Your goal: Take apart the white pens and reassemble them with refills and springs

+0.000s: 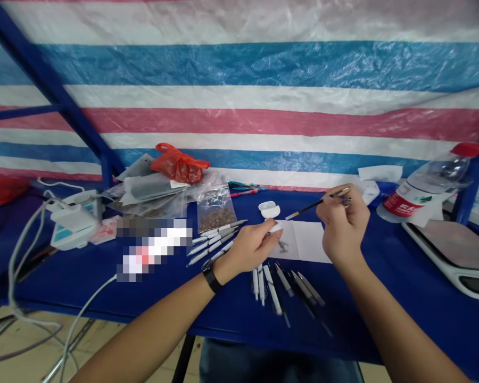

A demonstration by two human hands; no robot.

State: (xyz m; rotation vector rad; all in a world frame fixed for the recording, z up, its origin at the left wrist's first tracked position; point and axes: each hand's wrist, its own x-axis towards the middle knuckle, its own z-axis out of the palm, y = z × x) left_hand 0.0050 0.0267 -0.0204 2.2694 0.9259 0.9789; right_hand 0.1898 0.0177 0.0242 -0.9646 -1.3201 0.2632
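Observation:
My left hand (252, 246), with a black band on its wrist, pinches a short white pen part (277, 227) above a white paper sheet (309, 244). Small grey metal pieces (282, 247) lie on that sheet. In my raised right hand (345, 221) is a thin dark pen refill (306, 208), its tip pointing down and left towards the left hand. A small metallic piece also shows at those fingertips, too small to name. White pen barrels (272, 290) and grey ones lie below the sheet. Assembled-looking white pens (213, 243) lie left of my left hand.
A clear bag of small brownish pieces (217, 217) and a white oval case (269, 209) lie behind. A red plastic bag (180, 164) tops flat bags. Right stand a bottle (423, 186) and a scale (455, 250); left, a power strip (77, 223) with cables.

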